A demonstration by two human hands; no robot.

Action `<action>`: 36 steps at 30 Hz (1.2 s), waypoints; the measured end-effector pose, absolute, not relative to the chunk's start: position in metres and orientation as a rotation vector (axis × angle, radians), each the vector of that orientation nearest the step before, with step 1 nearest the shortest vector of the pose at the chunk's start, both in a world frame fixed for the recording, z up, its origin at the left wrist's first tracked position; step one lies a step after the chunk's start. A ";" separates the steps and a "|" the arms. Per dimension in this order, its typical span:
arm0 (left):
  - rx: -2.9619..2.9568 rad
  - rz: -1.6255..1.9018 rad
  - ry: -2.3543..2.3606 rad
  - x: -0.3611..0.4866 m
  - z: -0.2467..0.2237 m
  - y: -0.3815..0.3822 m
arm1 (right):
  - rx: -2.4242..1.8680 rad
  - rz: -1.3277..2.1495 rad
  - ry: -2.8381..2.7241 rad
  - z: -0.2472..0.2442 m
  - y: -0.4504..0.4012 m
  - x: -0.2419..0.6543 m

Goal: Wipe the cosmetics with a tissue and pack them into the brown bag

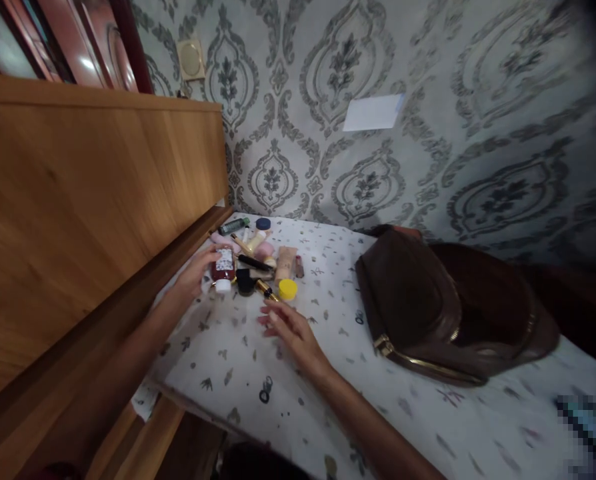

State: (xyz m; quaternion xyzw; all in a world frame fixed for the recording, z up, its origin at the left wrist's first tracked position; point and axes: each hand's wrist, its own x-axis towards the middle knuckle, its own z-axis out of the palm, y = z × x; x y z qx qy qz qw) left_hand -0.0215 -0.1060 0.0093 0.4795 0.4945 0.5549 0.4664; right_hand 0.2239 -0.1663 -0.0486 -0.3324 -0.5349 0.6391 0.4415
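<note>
My left hand is at the left edge of a group of cosmetics, its fingers around the side of a dark red bottle with a white cap pointing toward me. My right hand hovers with fingers apart just in front of a gold-and-black tube and holds nothing. Beside that tube sit a yellow-lidded jar and a beige tube. A black stick, a black-capped item, a green bottle and a blue-lidded jar lie around the group.
A dark brown bag rests on the right of the patterned white sheet. A wooden panel rises on the left. The patterned wall stands behind, with a white paper on it.
</note>
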 end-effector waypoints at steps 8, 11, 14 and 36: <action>1.298 1.129 0.974 0.082 -0.011 -0.144 | -0.574 2.002 -0.765 -0.051 -0.179 0.235; 1.378 1.121 1.037 0.087 -0.021 -0.145 | -0.632 1.962 -0.782 -0.056 -0.181 0.247; 1.280 1.170 1.095 0.082 -0.030 -0.140 | -0.647 1.916 -0.801 -0.056 -0.180 0.254; 2.409 1.290 1.492 0.049 -0.030 -0.129 | -0.664 1.927 -0.948 -0.049 -0.181 0.265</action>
